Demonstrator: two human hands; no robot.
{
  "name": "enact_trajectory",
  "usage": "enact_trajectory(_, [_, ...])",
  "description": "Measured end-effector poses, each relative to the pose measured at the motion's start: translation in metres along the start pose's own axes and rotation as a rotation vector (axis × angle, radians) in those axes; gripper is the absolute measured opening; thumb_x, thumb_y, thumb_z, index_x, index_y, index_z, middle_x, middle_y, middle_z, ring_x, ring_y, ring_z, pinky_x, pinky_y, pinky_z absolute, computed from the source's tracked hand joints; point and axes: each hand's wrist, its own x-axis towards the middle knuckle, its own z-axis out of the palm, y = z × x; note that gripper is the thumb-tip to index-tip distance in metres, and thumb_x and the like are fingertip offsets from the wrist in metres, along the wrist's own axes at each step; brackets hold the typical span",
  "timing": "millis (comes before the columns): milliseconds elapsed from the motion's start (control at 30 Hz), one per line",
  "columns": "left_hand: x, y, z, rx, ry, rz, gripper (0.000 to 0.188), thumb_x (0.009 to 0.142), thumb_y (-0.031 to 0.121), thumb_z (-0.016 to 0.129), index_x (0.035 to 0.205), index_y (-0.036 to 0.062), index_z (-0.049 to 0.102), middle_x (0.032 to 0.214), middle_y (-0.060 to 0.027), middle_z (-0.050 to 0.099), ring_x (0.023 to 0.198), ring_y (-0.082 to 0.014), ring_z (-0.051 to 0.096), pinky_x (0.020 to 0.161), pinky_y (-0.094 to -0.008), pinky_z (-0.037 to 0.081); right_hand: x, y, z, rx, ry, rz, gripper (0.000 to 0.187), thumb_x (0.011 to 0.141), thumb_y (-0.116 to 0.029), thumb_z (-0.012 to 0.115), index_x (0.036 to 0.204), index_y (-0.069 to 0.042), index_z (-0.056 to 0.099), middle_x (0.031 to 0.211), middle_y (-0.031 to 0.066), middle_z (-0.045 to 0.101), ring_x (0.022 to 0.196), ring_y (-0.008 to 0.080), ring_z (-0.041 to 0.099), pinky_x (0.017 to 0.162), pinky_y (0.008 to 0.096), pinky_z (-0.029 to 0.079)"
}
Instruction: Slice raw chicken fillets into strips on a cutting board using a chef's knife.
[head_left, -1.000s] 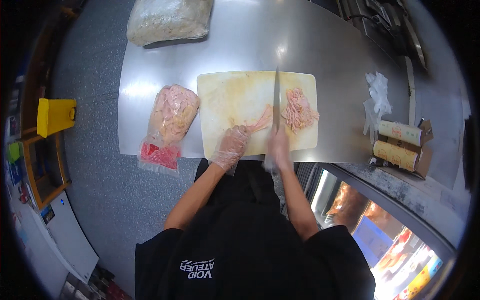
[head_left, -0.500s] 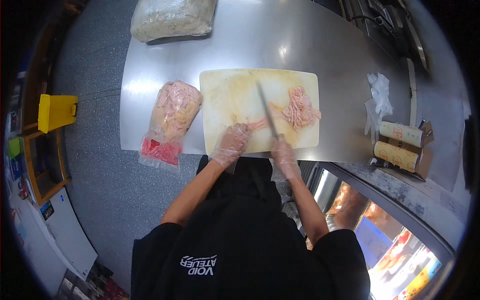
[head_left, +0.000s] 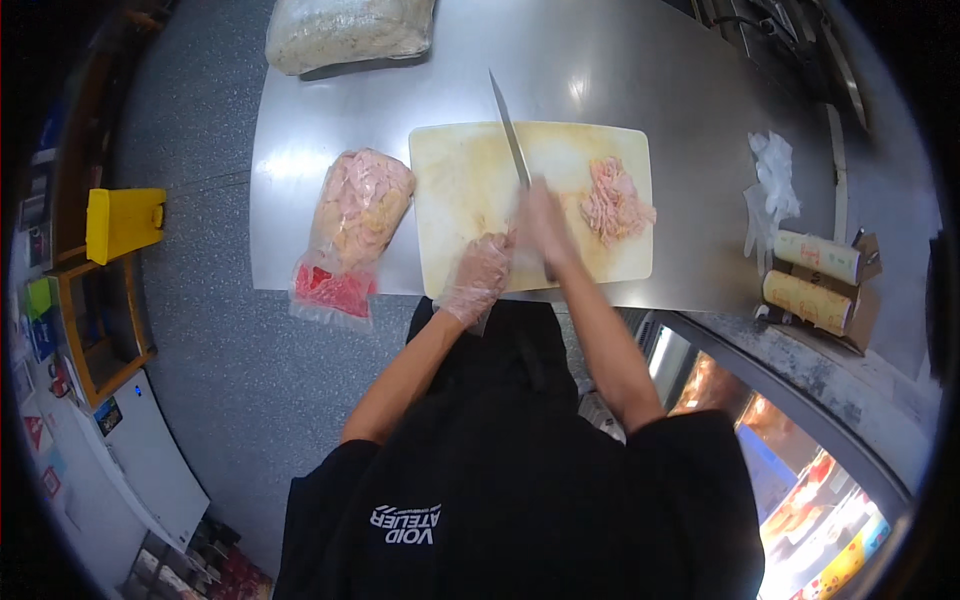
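The right hand (head_left: 543, 222) is closed around the handle of a long knife (head_left: 510, 130), whose blade points toward 11 o'clock over the pale cutting board (head_left: 470, 190) on the steel counter (head_left: 660, 70). The left hand (head_left: 478, 276), in a clear glove, rests loosely curled at the board's near edge, just beside the right hand; whether it grips anything cannot be told. A heap of cut pink meat (head_left: 612, 198) lies on the board at 3 o'clock from the knife. At 9 o'clock from the board lies a plastic bag of pink meat (head_left: 355, 215).
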Motion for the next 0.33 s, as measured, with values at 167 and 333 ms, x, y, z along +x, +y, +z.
enact_trajectory(167, [0.007, -0.004, -0.002, -0.100, -0.070, -0.026, 0.013, 0.078, 0.007, 0.056, 0.091, 0.0063, 0.059, 0.093, -0.0127, 0.058, 0.089, -0.0328, 0.057, 0.076, -0.0435, 0.048, 0.065, -0.025, -0.007, -0.410, -0.144, -0.083, 0.035, 0.098, -0.030, 0.041, 0.106, 0.001, 0.056, 0.107, 0.0232, 0.062, 0.091, 0.0424, 0.063, 0.080, 0.0482, 0.050])
enact_trajectory(333, [0.003, -0.006, 0.000, -0.043, -0.086, -0.039, 0.043, 0.075, 0.010, 0.059, 0.118, 0.0081, 0.061, 0.096, -0.0129, 0.058, 0.091, -0.0327, 0.057, 0.077, -0.0414, 0.048, -0.015, 0.002, -0.015, -0.236, -0.104, 0.127, 0.044, 0.099, -0.031, 0.044, 0.137, -0.009, 0.045, 0.119, 0.0163, 0.064, 0.113, 0.0292, 0.060, 0.098, 0.0367, 0.045])
